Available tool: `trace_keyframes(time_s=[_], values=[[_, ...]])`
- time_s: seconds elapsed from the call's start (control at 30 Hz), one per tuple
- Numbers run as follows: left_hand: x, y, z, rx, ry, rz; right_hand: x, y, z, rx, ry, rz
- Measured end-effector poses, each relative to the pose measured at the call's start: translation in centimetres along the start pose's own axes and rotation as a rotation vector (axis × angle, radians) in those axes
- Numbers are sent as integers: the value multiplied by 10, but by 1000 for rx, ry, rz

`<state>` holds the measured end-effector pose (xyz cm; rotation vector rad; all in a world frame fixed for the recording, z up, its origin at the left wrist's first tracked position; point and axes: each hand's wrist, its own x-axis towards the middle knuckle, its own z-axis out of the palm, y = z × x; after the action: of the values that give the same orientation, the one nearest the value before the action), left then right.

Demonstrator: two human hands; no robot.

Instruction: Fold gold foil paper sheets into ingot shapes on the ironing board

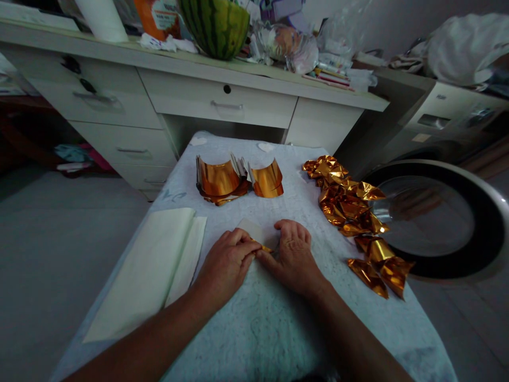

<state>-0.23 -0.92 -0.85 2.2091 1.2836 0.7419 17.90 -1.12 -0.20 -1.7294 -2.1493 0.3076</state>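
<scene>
A small sheet of gold foil paper [251, 229], its pale back facing up, lies on the cloth-covered table between my hands. A sliver of its gold side shows at the near edge, where it is turned over. My left hand [228, 259] pinches that edge between thumb and fingers. My right hand [296, 254] rests on the paper's right side, its thumb pressing at the fold and its fingers bent over the far part. Much of the sheet is hidden beneath both hands. Beyond them stand a larger stack [218, 179] and a smaller stack [267, 179] of curled gold foil sheets.
Folded gold foil pieces [345, 201] lie heaped along the right side. Pale paper sheets [159, 254] lie on the left. Behind is a white desk [222, 101] with a cut watermelon [217, 26]; a washing machine's open round door [437, 212] adjoins the table's right edge.
</scene>
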Motion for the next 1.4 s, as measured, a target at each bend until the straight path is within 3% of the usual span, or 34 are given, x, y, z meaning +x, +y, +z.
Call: trace_keyframes(time_s=[0.53,1.03,1.2,1.4], values=[[0,-1,0,20,-13,-7,4,6,-10,170,-91,32],[-2,1,-4,3,9,61,3,5,-1,82,-5,41],[1,1,-11,224,200,-83,4,4,-3,68,-22,33],[4,-8,-7,224,156,-138,5,2,-3,117,-21,-2]])
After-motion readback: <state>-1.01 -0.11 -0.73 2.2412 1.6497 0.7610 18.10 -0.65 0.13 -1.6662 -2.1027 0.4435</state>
